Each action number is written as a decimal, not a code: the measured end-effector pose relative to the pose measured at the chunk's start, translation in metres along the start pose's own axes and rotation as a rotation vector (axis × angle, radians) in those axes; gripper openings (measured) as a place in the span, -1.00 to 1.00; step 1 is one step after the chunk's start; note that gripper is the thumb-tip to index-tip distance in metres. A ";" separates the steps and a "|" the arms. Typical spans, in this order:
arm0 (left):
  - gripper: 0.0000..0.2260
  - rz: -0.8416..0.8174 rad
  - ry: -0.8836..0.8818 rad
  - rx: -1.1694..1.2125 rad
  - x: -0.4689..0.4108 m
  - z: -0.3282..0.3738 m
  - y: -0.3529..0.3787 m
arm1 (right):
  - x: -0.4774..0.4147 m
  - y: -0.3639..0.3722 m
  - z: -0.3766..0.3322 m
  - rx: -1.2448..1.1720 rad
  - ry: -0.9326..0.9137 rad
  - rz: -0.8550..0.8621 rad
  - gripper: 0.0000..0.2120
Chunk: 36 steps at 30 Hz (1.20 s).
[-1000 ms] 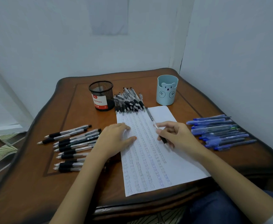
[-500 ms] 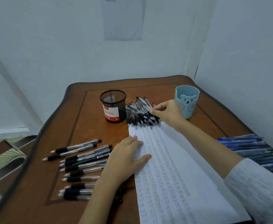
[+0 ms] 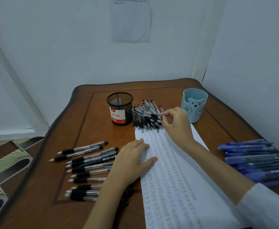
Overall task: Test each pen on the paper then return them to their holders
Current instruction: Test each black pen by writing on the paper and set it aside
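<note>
On the mesh holder [image 3: 119, 109]: "Ball Pens"; right hand [image 3: 176, 124] still pinches a piled pen [image 3: 145, 113], left hand [image 3: 132, 159] stays flat on paper [image 3: 168, 187].

The worktop [image 3: 102, 134] is dark brown wood with a thin inlaid border line. A black mesh holder [image 3: 120, 108] and a light blue bear cup [image 3: 195, 108] stand upright near the far edge, well apart. Between them lies a heap of black pens [image 3: 145, 116], touching the far end of the written sheet of paper [image 3: 168, 187]. A row of black-grip pens [image 3: 85, 166] lies left of the sheet. A group of blue pens [image 3: 254, 161] lies to its right.
</note>
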<state>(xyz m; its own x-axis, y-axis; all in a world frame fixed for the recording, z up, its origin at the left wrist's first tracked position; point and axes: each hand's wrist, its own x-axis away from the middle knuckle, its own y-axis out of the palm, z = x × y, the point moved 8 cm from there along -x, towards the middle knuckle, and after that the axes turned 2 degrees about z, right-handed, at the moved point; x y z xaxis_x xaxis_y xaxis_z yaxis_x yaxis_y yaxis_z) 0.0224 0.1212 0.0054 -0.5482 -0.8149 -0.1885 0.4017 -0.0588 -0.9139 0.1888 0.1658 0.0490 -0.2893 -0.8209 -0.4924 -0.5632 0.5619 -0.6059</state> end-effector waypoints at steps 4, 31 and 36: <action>-0.50 0.036 0.006 -0.002 0.006 0.008 -0.006 | 0.029 -0.012 -0.003 -0.074 -0.031 -0.050 -0.80; -0.68 0.373 -0.251 0.032 0.124 -0.039 -0.053 | 0.148 0.021 -0.094 0.062 -0.156 -0.513 -0.90; -0.70 0.392 -0.240 0.051 0.125 -0.036 -0.056 | 0.142 0.005 -0.086 -0.225 -0.014 -0.510 -0.94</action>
<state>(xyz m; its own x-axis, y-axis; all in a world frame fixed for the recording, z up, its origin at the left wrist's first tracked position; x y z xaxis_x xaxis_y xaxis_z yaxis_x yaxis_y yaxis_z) -0.0952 0.0433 0.0202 -0.1644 -0.8916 -0.4218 0.5838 0.2567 -0.7703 0.0783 0.0431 0.0300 0.0725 -0.9808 -0.1813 -0.7808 0.0573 -0.6222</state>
